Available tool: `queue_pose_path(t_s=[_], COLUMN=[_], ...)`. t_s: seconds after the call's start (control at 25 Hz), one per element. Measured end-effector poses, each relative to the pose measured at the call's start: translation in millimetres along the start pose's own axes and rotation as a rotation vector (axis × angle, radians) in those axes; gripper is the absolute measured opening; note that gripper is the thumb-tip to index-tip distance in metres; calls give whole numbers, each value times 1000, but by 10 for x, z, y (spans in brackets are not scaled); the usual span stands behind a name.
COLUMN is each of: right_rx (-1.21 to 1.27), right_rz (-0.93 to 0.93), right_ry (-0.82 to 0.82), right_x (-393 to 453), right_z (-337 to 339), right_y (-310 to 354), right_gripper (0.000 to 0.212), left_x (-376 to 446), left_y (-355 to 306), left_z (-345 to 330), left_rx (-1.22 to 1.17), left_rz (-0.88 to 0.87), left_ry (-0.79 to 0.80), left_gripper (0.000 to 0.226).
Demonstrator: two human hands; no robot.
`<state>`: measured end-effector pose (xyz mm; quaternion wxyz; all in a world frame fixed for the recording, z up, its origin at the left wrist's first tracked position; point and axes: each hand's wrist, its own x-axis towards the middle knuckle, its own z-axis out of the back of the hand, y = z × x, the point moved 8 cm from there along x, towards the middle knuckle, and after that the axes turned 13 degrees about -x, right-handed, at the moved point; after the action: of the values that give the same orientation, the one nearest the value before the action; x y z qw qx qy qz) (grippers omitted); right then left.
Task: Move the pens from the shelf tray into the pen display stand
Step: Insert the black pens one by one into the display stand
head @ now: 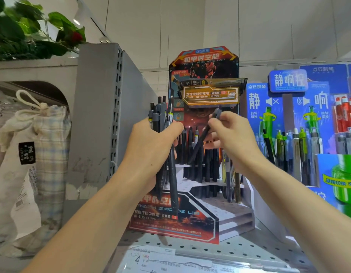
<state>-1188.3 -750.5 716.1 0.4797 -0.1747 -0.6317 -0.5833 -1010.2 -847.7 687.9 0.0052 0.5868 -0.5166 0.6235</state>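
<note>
**Two hands, one bundle of pens and one single pen at the stand**

Both hands are raised in front of the pen display stand (192, 219), a red-and-black cardboard unit standing on the perforated shelf (239, 247). The left hand (151, 146) has its fingers wrapped around a bundle of dark pens (161, 115), held roughly upright with their clicker ends sticking up above the fist and the tips reaching down past the stand's front panel. The right hand (231, 133) pinches a single dark pen (207, 131) between thumb and fingertips; that pen is tilted, its grey top end up near the stand's yellow label (211, 94) and its tip angled down toward the rows of pens already standing (198, 154) in the stand's stepped holes. Whether the tip has entered a hole cannot be told. Just right of the stand is a blue display (288, 115) with green and grey pens. To the left, past a grey shelf divider (96, 115), lies a drawstring cloth bag (43, 134), with green leaves (23, 30) above it.
</note>
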Motion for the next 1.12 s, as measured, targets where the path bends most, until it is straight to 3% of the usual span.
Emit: queue_pose_path(t_s=[0.16,0.28,1.12], right_rx=[-348,-455,-655], right_rz=[245,304,371], right_ry=[-13,30,0], right_x=[-110,-158,-172], right_z=[-117,-200,-269], right_y=[120,145,178], right_gripper=[36,48,42], left_x=[18,24,85], left_y=[-34,4,47], left_z=[52,70,62], left_rx=[11,-7,-13], left_rz=[-32,-29,-34], left_ry=[-8,1,5], left_gripper=[19,19,19])
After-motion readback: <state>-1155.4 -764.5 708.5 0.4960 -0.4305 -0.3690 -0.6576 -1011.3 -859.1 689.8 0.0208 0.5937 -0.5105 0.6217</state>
